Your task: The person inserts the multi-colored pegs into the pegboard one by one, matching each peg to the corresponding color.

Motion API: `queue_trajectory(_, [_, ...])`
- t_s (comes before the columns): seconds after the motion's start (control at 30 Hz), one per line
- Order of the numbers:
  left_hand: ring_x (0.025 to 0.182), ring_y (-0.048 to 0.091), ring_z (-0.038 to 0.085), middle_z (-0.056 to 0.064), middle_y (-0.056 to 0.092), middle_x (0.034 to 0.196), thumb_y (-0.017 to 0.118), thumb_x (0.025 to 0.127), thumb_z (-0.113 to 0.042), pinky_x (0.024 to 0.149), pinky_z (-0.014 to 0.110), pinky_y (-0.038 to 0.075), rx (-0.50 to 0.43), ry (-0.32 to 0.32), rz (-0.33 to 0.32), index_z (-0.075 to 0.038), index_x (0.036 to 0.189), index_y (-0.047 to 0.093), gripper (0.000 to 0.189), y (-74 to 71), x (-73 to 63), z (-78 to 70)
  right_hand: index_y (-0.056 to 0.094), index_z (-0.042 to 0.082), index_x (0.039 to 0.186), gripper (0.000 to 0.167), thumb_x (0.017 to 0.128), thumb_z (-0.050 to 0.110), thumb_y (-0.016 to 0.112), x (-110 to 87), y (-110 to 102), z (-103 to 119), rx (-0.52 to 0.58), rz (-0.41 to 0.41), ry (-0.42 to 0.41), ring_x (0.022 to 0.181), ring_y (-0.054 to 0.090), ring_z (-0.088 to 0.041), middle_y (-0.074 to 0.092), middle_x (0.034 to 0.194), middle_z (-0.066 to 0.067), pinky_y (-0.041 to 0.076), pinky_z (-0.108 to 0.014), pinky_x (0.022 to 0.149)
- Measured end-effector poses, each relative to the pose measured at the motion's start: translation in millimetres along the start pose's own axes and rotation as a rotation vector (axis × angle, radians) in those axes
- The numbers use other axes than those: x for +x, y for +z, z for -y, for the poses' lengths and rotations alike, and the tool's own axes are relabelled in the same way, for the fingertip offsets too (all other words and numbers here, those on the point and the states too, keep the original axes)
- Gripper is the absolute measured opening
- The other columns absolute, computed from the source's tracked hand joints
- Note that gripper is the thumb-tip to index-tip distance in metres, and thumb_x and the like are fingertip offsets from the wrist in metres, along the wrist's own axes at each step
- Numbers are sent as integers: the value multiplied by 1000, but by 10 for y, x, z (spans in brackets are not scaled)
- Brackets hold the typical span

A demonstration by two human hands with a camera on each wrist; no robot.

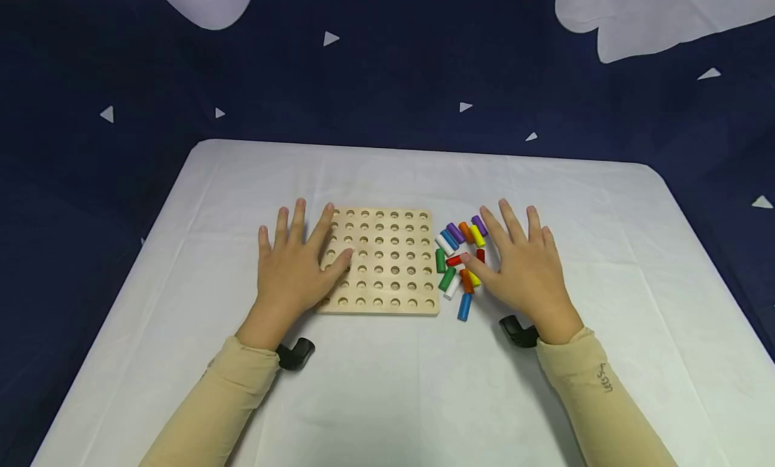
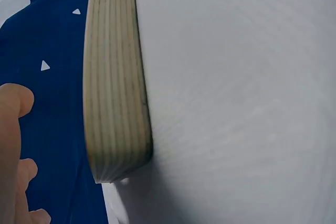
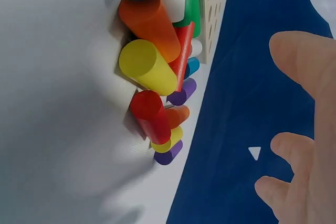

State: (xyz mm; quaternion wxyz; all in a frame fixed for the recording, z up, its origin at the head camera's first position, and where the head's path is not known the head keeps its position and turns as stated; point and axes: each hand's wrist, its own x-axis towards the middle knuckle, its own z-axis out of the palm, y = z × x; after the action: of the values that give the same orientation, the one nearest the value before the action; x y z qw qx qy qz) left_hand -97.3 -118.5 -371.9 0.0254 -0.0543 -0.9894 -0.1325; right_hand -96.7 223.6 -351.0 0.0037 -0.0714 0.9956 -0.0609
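Note:
A square wooden pegboard (image 1: 386, 262) with rows of round holes lies flat at the middle of the table; its striped edge (image 2: 116, 87) fills part of the left wrist view. Over its left side my left hand (image 1: 293, 268) is spread, fingers straight, holding nothing. Beside the board's right edge lies a loose pile of small coloured pegs: purple (image 1: 455, 233), green (image 1: 440, 261), blue (image 1: 464, 307), and red, yellow, orange and white ones. My right hand (image 1: 527, 272) is spread just right of the pile, its thumb over some pegs, gripping none. In the right wrist view a yellow peg (image 3: 147, 66) shows close up.
A white cloth covers the table (image 1: 375, 386), which has rounded far corners. Behind it hangs a dark blue backdrop (image 1: 387, 77) with white triangles and cloud shapes. A black wrist device (image 1: 295, 354) sits at the left wrist, another black device (image 1: 519, 332) at the right.

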Motion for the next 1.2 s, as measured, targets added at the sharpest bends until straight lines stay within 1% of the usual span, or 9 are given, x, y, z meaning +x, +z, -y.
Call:
queue_trajectory(0.1, [153, 8, 45, 16, 8, 167, 43, 92, -69, 120, 68, 7, -26, 4, 3, -36, 160, 13, 81, 11, 10, 0, 14, 30, 161, 86, 91, 69, 48, 8, 4, -16, 4, 9, 7, 151, 0, -50, 7, 169, -8, 9, -72, 118])
queue_trajectory(0.2, [153, 9, 45, 18, 10, 167, 43, 93, -68, 121, 66, 10, -55, 13, 18, -30, 161, 12, 84, 31, 9, 7, 14, 28, 161, 86, 92, 68, 48, 21, 10, -34, 16, 14, 8, 152, 2, -49, 7, 169, -8, 9, -71, 118])
queue_trajectory(0.37, [153, 10, 43, 19, 14, 166, 42, 91, -75, 122, 64, 12, -208, 18, 130, -14, 161, 7, 99, 94, -37, 25, 18, 21, 161, 79, 97, 57, 49, 76, 36, -92, 92, 1, 10, 152, 9, -46, 20, 166, -12, 12, -69, 119])
queue_trajectory(0.5, [151, 8, 49, 20, 9, 166, 46, 84, -81, 119, 68, 15, -367, -34, 233, -13, 161, 3, 111, 161, -99, 55, 22, 16, 160, 70, 101, 43, 48, 147, 61, -160, 145, 17, 34, 150, 17, -47, 31, 161, -17, 17, -69, 118])
queue_trajectory(0.6, [150, 5, 52, 21, 3, 166, 50, 83, -80, 117, 71, 14, -426, -62, 265, -14, 161, 1, 113, 215, -133, 75, 24, 14, 159, 66, 102, 38, 46, 214, 83, -212, 163, 51, 50, 147, 23, -48, 35, 158, -20, 20, -69, 116])
queue_trajectory(0.77, [149, 1, 54, 20, -2, 166, 55, 85, -74, 117, 72, 10, -468, -89, 235, -15, 161, 4, 109, 304, -179, 70, 35, 7, 154, 57, 103, 29, 46, 349, 125, -294, 194, 95, 45, 136, 38, -46, 47, 149, -22, 29, -65, 113])
queue_trajectory(0.9, [151, 2, 51, 20, 2, 167, 58, 80, -77, 118, 71, 10, -456, -85, 182, -14, 161, 5, 116, 380, -241, 42, 46, 3, 147, 50, 102, 25, 49, 450, 170, -332, 190, 109, 50, 118, 50, -43, 59, 132, -22, 42, -61, 104])
queue_trajectory(1.07, [155, 5, 39, 19, 9, 166, 66, 71, -79, 124, 59, 10, -397, -37, 132, -8, 160, 4, 130, 423, -312, 34, 59, 3, 134, 42, 98, 24, 55, 547, 188, -318, 172, 118, 43, 101, 55, -37, 63, 112, -19, 50, -53, 89])
queue_trajectory(1.2, [156, 5, 32, 18, 8, 167, 70, 62, -83, 126, 53, 8, -357, 5, 134, -8, 160, 0, 142, 415, -322, 51, 65, 4, 127, 38, 95, 25, 60, 603, 179, -291, 158, 107, 54, 95, 56, -33, 64, 105, -17, 52, -49, 84])
